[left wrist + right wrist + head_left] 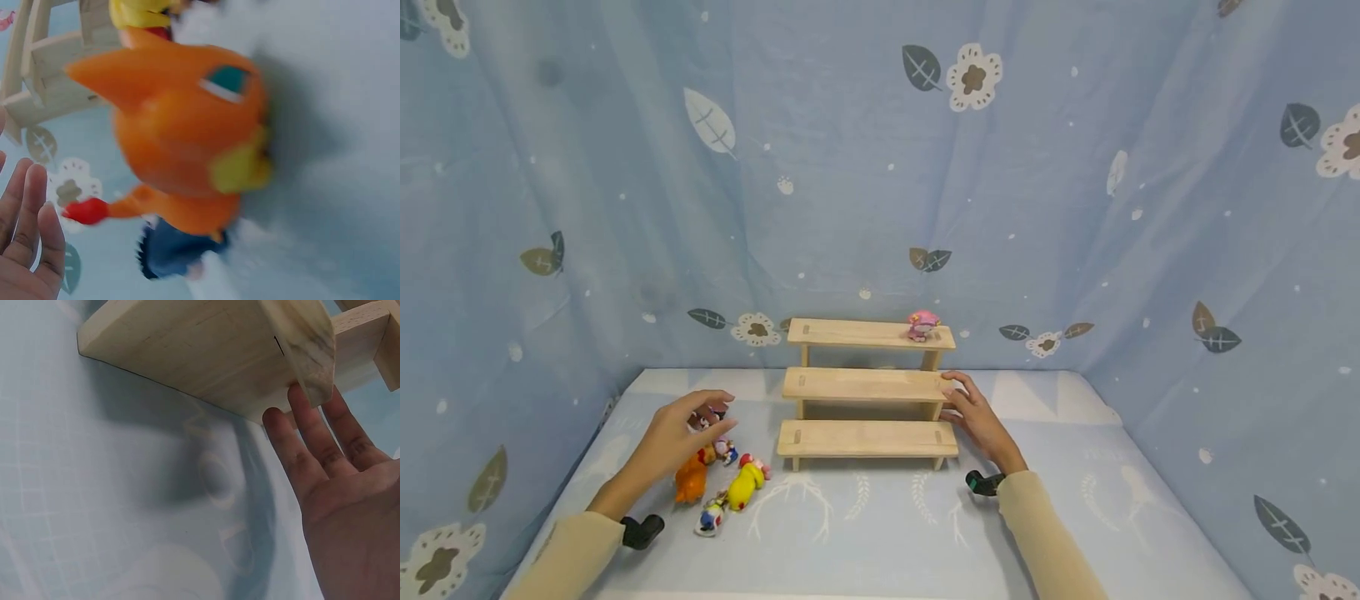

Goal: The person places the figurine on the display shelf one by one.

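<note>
My left hand (681, 429) hovers over a group of small toy figurines at the left, fingers spread and holding nothing. Below it an orange dragon figurine (691, 482) lies on the table, large and blurred in the left wrist view, with teal eye and red tail tip. A yellow figurine (746, 487) and a white-and-blue one (710, 515) lie nearer the front. My right hand (981, 418) is at the right end of a three-tier wooden display stand (865, 383). Its fairly straight fingers (312, 428) reach to the wood's edge in the right wrist view.
A pink figurine (922, 325) stands on the right of the stand's top tier. More small figurines, partly hidden, lie behind the left hand. A patterned cloth covers the table (865, 542), and a blue curtain (850, 167) encloses the back and sides.
</note>
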`<state>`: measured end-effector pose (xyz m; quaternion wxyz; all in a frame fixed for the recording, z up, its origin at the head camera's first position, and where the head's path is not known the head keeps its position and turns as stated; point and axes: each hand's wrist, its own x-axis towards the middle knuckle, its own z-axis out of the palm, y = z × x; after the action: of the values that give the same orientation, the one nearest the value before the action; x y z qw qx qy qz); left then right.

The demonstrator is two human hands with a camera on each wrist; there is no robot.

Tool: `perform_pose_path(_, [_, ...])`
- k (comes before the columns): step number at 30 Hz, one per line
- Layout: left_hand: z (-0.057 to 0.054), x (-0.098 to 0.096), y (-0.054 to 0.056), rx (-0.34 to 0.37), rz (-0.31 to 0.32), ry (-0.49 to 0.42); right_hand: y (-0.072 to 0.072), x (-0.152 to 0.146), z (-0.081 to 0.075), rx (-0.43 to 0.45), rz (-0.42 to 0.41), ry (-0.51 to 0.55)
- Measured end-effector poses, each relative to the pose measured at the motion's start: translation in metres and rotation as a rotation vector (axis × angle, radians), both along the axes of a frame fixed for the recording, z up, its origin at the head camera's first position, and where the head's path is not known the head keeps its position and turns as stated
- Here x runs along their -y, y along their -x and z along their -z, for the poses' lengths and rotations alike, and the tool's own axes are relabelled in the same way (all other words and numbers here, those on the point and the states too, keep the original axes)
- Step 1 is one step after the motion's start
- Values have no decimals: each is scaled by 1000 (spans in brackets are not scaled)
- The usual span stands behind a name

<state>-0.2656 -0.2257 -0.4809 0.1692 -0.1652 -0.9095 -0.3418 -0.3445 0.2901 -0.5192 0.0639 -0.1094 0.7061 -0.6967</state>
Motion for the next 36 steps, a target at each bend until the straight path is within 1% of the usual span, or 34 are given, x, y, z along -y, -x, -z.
perform_pose_path(4, [10, 11, -3, 19, -20, 7, -2, -1, -2, -8, -18, -3])
perform_pose_path(10, [23, 22, -8, 45, -41, 12, -3, -1, -3, 2, -19, 22])
perform_pose_path(13, [26, 26, -12, 53, -58, 33, -2, -1, -3, 14, -21, 30])
perform_pose_path(19, [30, 33, -18, 41, -40, 70, -1, -1, -2, 27, -18, 37])
perform_pose_path(26, [34, 36, -18, 141, -26, 81, -1, -3, -1, 12, -19, 40])
perform_pose_path(28, [34, 37, -18, 154, -25, 77, -1, -4, -1, 5, -20, 42])
perform_pose_path(30, [33, 38, -19, 145, -28, 72, -1, -3, -1, -3, -28, 42])
perform_pose_path(32, [32, 39, -21, 117, -26, 63, -1, -3, -1, -3, -29, 45])
perform_pose_path(36, [30, 39, -25, 26, -37, 60, -1, -2, 1, 2, -34, 36])
